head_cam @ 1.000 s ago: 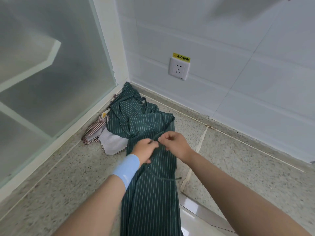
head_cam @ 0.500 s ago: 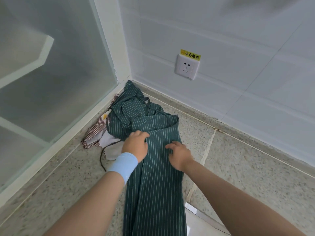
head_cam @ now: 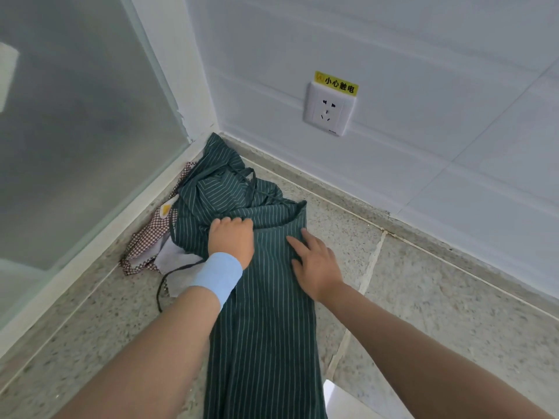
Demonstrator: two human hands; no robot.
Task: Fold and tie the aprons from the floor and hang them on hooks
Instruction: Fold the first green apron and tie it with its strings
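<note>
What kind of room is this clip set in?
Likely an indoor utility or back-of-house corner: white tiled wall with a labelled socket, speckled stone floor, frosted glass partition.

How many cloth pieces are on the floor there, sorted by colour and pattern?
Green striped apron: 1, with the left hand and right hand pressing on it
Red checked cloth: 1, partly under the green one
Total: 2 that can be told apart; whether the heap hides more cannot be seen.
</note>
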